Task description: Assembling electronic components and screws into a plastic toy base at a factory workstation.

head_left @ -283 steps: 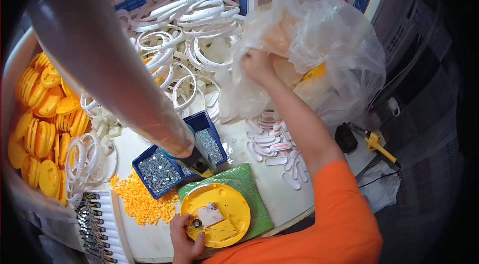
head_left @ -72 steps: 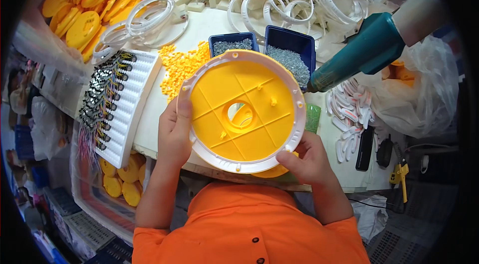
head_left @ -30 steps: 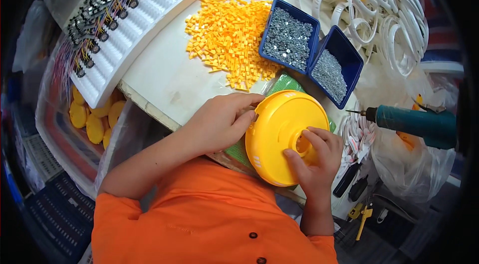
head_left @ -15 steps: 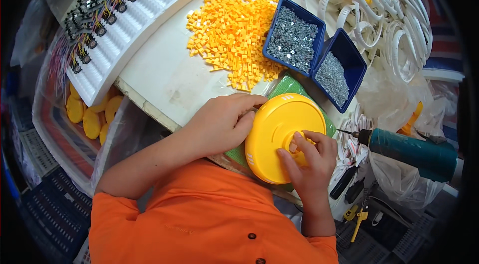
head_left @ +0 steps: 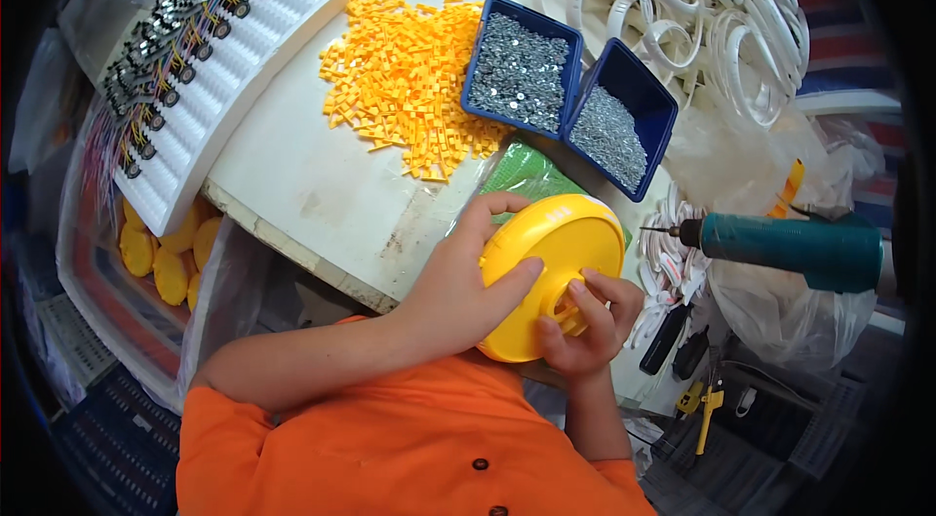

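1. Nearest me, the orange shirt (head_left: 390, 438) shows two dark buttons; I can read no lettering on it.
2. The yellow round housing (head_left: 575, 243) is tilted in both hands at the near edge of the surface (head_left: 322, 194); whether it rests there is hidden.
3. The left hand (head_left: 453, 287) has its grip closed round the rim, thumb across the face. That suits steadying: firm, but without flexing the shell.
4. The right hand (head_left: 590, 326) sets its grip at the central collar, thumb and fingers curled. Whether it pinches the collar or something inside, I cannot tell. Working there, I'd keep the pressure square and the opening visible.
5. The housing's rim bears pale slot-like marks; I make out no words.
6. Beyond lies a green mat (head_left: 526, 170), a sensible padded rest for the shell.
7. To the right, the teal power screwdriver (head_left: 790, 243) points its bit towards the work; best to mind the knuckles. No label on it is legible.
8. Farther off, white rings (head_left: 751, 58) are piled, with no readable print.
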A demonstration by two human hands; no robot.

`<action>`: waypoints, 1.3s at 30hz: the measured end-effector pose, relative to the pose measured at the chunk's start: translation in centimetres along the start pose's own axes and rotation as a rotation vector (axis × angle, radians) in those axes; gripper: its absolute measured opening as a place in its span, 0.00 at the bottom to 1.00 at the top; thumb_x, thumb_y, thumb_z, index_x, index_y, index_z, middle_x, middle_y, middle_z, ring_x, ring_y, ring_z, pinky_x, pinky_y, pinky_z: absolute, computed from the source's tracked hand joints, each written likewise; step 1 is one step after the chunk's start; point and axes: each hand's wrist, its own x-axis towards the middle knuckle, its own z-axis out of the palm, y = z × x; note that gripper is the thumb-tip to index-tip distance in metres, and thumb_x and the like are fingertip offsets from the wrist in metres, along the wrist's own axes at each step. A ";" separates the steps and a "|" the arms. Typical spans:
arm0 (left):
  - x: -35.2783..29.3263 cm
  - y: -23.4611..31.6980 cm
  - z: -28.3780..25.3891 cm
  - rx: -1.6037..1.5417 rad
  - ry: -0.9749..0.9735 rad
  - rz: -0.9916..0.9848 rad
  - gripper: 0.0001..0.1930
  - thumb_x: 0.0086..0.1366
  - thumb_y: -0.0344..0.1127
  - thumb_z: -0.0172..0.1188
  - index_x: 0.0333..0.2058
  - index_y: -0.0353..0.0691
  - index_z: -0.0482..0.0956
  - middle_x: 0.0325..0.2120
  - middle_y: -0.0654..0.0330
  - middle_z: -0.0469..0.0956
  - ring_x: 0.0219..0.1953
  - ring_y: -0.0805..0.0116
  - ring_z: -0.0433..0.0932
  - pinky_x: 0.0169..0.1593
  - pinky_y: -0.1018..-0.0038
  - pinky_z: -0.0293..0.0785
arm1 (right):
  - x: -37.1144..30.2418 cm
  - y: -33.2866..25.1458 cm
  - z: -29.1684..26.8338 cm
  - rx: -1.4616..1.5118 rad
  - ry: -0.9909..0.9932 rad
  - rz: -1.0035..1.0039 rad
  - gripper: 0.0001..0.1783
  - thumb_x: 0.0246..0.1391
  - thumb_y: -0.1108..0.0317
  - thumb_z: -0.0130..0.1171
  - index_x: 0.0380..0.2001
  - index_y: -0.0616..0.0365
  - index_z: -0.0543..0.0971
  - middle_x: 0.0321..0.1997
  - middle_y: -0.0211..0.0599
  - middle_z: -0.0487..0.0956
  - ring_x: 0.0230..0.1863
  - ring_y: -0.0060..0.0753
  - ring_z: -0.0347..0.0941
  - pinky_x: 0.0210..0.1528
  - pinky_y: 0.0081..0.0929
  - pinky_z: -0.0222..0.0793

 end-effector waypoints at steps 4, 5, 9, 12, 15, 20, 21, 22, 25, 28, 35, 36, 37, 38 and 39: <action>-0.5 -0.9 0.5 -0.037 -0.014 0.145 0.28 0.66 0.31 0.64 0.61 0.38 0.62 0.38 0.51 0.80 0.39 0.63 0.82 0.43 0.68 0.78 | 0.5 0.5 -0.5 0.001 0.228 0.193 0.34 0.58 0.42 0.61 0.56 0.60 0.77 0.56 0.45 0.76 0.55 0.44 0.73 0.54 0.38 0.70; -0.7 -0.5 0.5 -0.058 -0.063 0.099 0.28 0.66 0.30 0.64 0.62 0.38 0.62 0.42 0.51 0.80 0.43 0.64 0.81 0.46 0.68 0.78 | 0.7 0.7 -0.7 0.062 0.377 0.359 0.39 0.62 0.36 0.55 0.57 0.64 0.76 0.57 0.46 0.77 0.58 0.42 0.74 0.55 0.36 0.71; -1.5 -1.8 -0.4 0.067 -0.132 0.390 0.29 0.65 0.26 0.63 0.62 0.37 0.62 0.52 0.52 0.75 0.55 0.66 0.76 0.59 0.69 0.73 | 1.1 0.4 -2.9 0.840 0.072 0.793 0.41 0.63 0.36 0.56 0.55 0.69 0.76 0.52 0.43 0.80 0.53 0.32 0.77 0.56 0.31 0.72; -1.9 -0.5 -2.1 0.029 -0.278 0.294 0.32 0.63 0.25 0.59 0.64 0.38 0.57 0.57 0.54 0.68 0.60 0.67 0.70 0.64 0.68 0.67 | 0.0 -0.1 -3.3 0.884 0.011 0.785 0.37 0.62 0.40 0.61 0.52 0.69 0.78 0.50 0.39 0.82 0.52 0.31 0.78 0.54 0.29 0.73; -1.6 1.0 -2.7 0.066 -0.355 0.275 0.30 0.64 0.32 0.60 0.63 0.36 0.60 0.54 0.55 0.71 0.58 0.66 0.72 0.63 0.69 0.67 | 1.1 -1.2 -4.1 0.718 0.054 0.603 0.31 0.60 0.45 0.66 0.46 0.67 0.81 0.43 0.43 0.84 0.43 0.35 0.82 0.46 0.31 0.77; -0.3 3.3 -1.6 0.455 -0.277 0.347 0.33 0.66 0.53 0.66 0.58 0.30 0.72 0.48 0.53 0.80 0.50 0.66 0.79 0.55 0.70 0.74 | 2.8 -1.4 -5.2 0.537 0.012 0.483 0.40 0.57 0.34 0.63 0.45 0.68 0.81 0.39 0.44 0.83 0.37 0.34 0.81 0.42 0.32 0.76; 0.3 3.3 -1.7 0.503 -0.238 0.457 0.33 0.63 0.54 0.69 0.56 0.32 0.76 0.46 0.50 0.82 0.47 0.61 0.83 0.52 0.69 0.77 | 2.9 -1.0 -5.3 0.507 0.011 0.434 0.41 0.57 0.33 0.62 0.45 0.68 0.81 0.39 0.45 0.83 0.38 0.36 0.81 0.42 0.32 0.76; 1.0 3.4 -1.7 0.548 -0.199 0.567 0.33 0.60 0.55 0.73 0.54 0.33 0.80 0.43 0.48 0.85 0.44 0.56 0.87 0.49 0.68 0.81 | 3.1 -0.5 -5.5 0.477 0.009 0.387 0.42 0.57 0.32 0.61 0.46 0.68 0.81 0.39 0.46 0.83 0.38 0.37 0.81 0.43 0.32 0.76; 2.3 5.3 -1.9 0.542 -0.248 0.765 0.35 0.58 0.58 0.74 0.53 0.33 0.80 0.41 0.48 0.85 0.42 0.55 0.87 0.47 0.67 0.81 | 4.9 -0.5 -7.2 0.581 -0.026 0.367 0.47 0.54 0.26 0.61 0.50 0.67 0.79 0.41 0.46 0.83 0.40 0.39 0.82 0.43 0.33 0.77; 4.1 6.1 -2.2 0.533 -0.348 0.902 0.38 0.55 0.59 0.75 0.53 0.32 0.79 0.39 0.50 0.85 0.40 0.55 0.87 0.44 0.67 0.82 | 4.3 -0.2 -7.7 0.490 0.018 0.200 0.48 0.50 0.26 0.64 0.50 0.64 0.78 0.41 0.45 0.84 0.39 0.42 0.84 0.42 0.34 0.79; 4.3 5.4 -3.8 1.130 -0.684 1.124 0.21 0.62 0.42 0.65 0.53 0.47 0.80 0.60 0.57 0.78 0.62 0.58 0.77 0.64 0.58 0.70 | 0.5 1.2 -6.5 0.034 0.013 -0.209 0.39 0.45 0.36 0.73 0.50 0.54 0.75 0.50 0.44 0.84 0.46 0.49 0.84 0.49 0.43 0.80; 4.1 4.2 -4.3 1.133 -0.686 1.122 0.21 0.62 0.42 0.65 0.53 0.47 0.80 0.60 0.57 0.78 0.62 0.58 0.77 0.64 0.58 0.70 | 0.0 1.5 -6.3 -0.034 -0.079 -0.233 0.36 0.46 0.38 0.74 0.50 0.51 0.76 0.53 0.43 0.83 0.51 0.50 0.83 0.54 0.45 0.78; 3.8 3.1 -4.7 1.204 -0.681 1.128 0.20 0.63 0.40 0.63 0.54 0.48 0.80 0.60 0.58 0.78 0.63 0.60 0.76 0.65 0.58 0.69 | -1.6 1.4 -5.4 -0.030 -0.151 -0.149 0.27 0.51 0.45 0.68 0.50 0.46 0.79 0.63 0.39 0.79 0.62 0.42 0.77 0.64 0.43 0.71; 3.4 2.3 -4.8 1.268 -0.681 1.137 0.19 0.64 0.38 0.61 0.54 0.49 0.79 0.61 0.59 0.78 0.64 0.62 0.76 0.66 0.59 0.68 | -3.0 1.7 -4.9 -0.033 -0.151 -0.142 0.27 0.51 0.45 0.68 0.50 0.46 0.79 0.63 0.39 0.79 0.62 0.42 0.77 0.64 0.43 0.71; 2.7 1.7 -4.6 1.257 -0.674 1.062 0.15 0.65 0.35 0.62 0.50 0.47 0.81 0.59 0.61 0.80 0.63 0.63 0.77 0.68 0.57 0.66 | -4.0 2.0 -4.2 -0.122 -0.200 -0.183 0.26 0.51 0.45 0.68 0.50 0.46 0.79 0.62 0.39 0.80 0.62 0.41 0.77 0.65 0.42 0.71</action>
